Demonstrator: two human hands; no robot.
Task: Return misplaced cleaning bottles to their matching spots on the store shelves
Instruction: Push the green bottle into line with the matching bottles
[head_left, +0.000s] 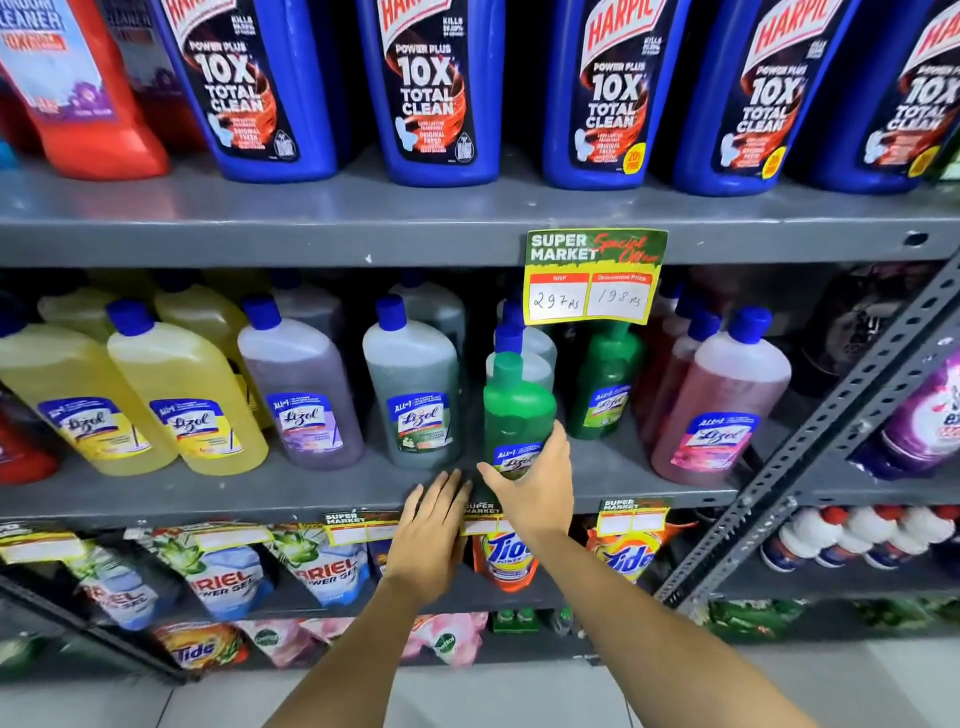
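Note:
My right hand (532, 480) grips the lower part of a small green Lizol bottle (517, 405) with a green cap. The bottle stands upright at the front of the middle shelf (208, 496). Behind it stand grey-green Lizol bottles with blue caps. A second green bottle (605, 382) stands just to its right, further back. My left hand (431, 530) is flat with its fingers together, resting against the shelf's front edge, empty. Left of the held bottle are a grey-green Lizol bottle (415, 400), a purple one (304, 395) and yellow ones (182, 400).
Pink Lizol bottles (717, 410) stand to the right. Blue Harpic bottles (431, 88) fill the top shelf. A yellow price tag (592, 280) hangs above the green bottles. Tide and Ariel pouches (317, 566) sit on the lower shelf. A slanted metal brace (810, 447) crosses at right.

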